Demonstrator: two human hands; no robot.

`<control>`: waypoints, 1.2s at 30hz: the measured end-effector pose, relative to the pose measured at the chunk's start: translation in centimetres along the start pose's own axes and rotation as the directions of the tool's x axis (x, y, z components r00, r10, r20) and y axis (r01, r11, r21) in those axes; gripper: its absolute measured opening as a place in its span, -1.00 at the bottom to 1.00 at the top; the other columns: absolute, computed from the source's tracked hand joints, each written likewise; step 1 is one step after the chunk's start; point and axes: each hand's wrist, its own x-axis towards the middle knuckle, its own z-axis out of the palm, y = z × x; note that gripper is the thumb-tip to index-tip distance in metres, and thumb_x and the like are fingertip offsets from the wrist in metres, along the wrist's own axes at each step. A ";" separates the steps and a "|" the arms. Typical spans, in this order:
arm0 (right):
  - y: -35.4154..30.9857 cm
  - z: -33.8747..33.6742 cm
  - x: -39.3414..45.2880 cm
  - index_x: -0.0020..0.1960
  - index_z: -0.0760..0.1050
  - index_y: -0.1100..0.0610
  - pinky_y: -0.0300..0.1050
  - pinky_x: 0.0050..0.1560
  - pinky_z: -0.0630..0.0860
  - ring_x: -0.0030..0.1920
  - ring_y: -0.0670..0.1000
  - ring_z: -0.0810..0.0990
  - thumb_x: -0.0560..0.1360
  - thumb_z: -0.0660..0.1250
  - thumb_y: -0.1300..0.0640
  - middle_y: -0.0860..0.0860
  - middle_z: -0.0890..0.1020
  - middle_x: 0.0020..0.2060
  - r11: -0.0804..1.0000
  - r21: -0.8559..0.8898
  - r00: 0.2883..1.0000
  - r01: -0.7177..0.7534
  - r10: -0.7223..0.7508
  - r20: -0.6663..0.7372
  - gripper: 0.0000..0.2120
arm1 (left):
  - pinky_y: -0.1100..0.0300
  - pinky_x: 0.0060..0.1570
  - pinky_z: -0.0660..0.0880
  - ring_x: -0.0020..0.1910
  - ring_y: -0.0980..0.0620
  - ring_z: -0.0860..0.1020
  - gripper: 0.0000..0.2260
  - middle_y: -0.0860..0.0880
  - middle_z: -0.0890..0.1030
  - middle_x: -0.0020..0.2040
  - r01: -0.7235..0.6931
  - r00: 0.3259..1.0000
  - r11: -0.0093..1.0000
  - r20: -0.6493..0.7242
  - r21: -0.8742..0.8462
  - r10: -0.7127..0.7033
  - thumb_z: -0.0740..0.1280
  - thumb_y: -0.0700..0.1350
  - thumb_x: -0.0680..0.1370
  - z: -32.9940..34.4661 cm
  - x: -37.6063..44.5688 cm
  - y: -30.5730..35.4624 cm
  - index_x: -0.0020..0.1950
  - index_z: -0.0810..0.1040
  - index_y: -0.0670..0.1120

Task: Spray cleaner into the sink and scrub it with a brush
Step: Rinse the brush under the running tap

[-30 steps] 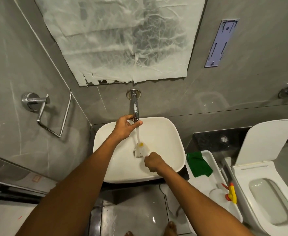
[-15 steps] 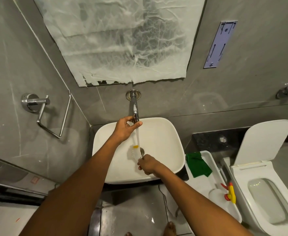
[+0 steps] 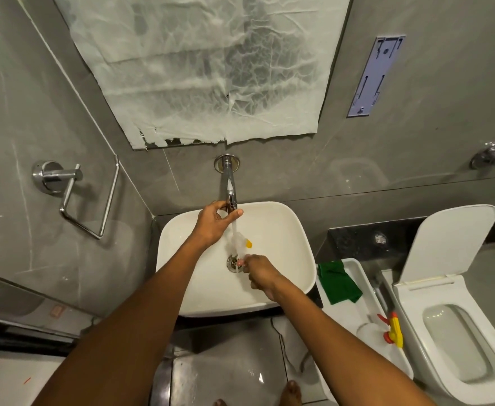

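Note:
A white basin sink sits under a chrome wall tap, and water runs from the spout. My left hand grips the end of the tap. My right hand holds a small white brush with a yellow tip, blurred, in the water stream just above the drain. A spray bottle with a yellow and red trigger lies in a white tray at the right.
The white tray beside the sink also holds a green cloth. An open toilet stands at the far right. A chrome towel holder hangs on the left wall. A covered mirror is above the tap.
My right hand has moved the brush from the basin's left-centre up and right into the water stream. My left hand has stayed on the tap.

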 end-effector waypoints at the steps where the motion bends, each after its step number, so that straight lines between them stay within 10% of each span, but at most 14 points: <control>1: 0.3 -0.4 -0.1 0.06 0.54 0.13 -0.26 -0.50 0.19 -0.44 -0.08 0.21 0.69 0.13 0.16 -0.02 0.43 -0.28 0.990 0.131 0.998 -0.053 0.048 0.042 -0.80 | 0.42 -0.39 0.33 -0.38 0.09 0.30 -0.64 0.08 0.52 -0.14 0.001 1.000 1.000 0.000 -0.014 -0.001 0.49 0.07 0.61 0.1 0.0 0.0 0.31 0.65 -0.11; 7: 1.9 -1.4 -0.5 0.05 0.57 0.24 -0.32 -0.65 0.13 -0.64 -0.12 0.21 0.76 0.07 0.14 -0.04 0.31 -0.46 0.667 0.647 0.913 -0.370 0.134 0.384 -0.66 | 0.23 -0.06 0.46 -0.18 0.09 0.52 -0.66 0.01 0.63 0.04 0.111 0.993 0.980 0.068 -0.163 -0.101 0.55 0.04 0.57 -0.2 0.0 0.4 0.28 0.69 -0.09; 14: 2.8 -0.1 0.5 0.20 0.63 0.27 -0.21 -0.46 0.30 -0.42 -0.05 0.35 0.70 0.19 0.13 -0.01 0.51 -0.26 1.000 -0.004 0.997 0.028 -0.028 -0.071 -0.70 | 0.13 0.07 0.46 0.04 0.09 0.63 -0.64 0.01 0.75 0.11 0.247 0.965 0.916 0.171 -0.318 -0.201 0.53 0.01 0.58 -0.8 -0.2 0.4 0.35 0.67 -0.05; 19: 3.0 0.4 0.9 0.27 0.57 0.24 0.06 0.21 0.59 0.19 0.24 0.68 0.74 0.12 0.00 0.18 0.71 0.17 0.780 -0.620 0.943 0.087 -0.265 -0.201 -0.61 | 0.27 0.05 0.46 -0.09 0.33 0.69 -0.65 0.05 0.76 0.05 0.219 0.970 0.932 0.171 -0.290 -0.175 0.53 0.03 0.58 -0.9 0.0 0.1 0.34 0.68 -0.06; 23: 3.0 0.7 1.0 0.30 0.59 0.26 0.07 0.24 0.60 0.20 0.25 0.67 0.74 0.11 0.05 0.21 0.70 0.21 0.821 -0.560 0.944 0.113 -0.265 -0.198 -0.61 | 0.37 0.11 0.42 0.01 0.27 0.69 -0.64 0.01 0.78 0.05 0.198 0.973 0.946 0.172 -0.257 -0.157 0.53 0.04 0.57 -1.1 0.3 -0.2 0.32 0.70 -0.06; 29: 2.5 0.0 0.7 0.06 0.61 0.12 -0.25 -0.50 0.15 -0.47 -0.10 0.19 0.60 0.33 0.14 -0.05 0.40 -0.33 0.974 0.226 1.000 -0.023 0.020 0.015 -0.89 | 0.38 0.06 0.43 -0.07 0.35 0.70 -0.67 0.00 0.78 0.04 0.169 0.979 0.954 0.158 -0.247 -0.133 0.53 0.03 0.57 -1.1 0.2 -0.3 0.30 0.71 -0.06; 36: 3.2 0.0 1.3 0.22 0.68 0.25 -0.03 0.09 0.58 -0.04 0.07 0.62 0.71 0.18 0.06 0.06 0.74 -0.07 0.940 -0.320 0.969 0.120 -0.182 -0.170 -0.63 | 0.25 0.03 0.46 -0.02 0.12 0.64 -0.65 -0.06 0.76 0.07 0.183 0.982 0.953 0.084 -0.243 -0.167 0.57 0.07 0.53 -0.5 0.1 0.1 0.22 0.68 -0.09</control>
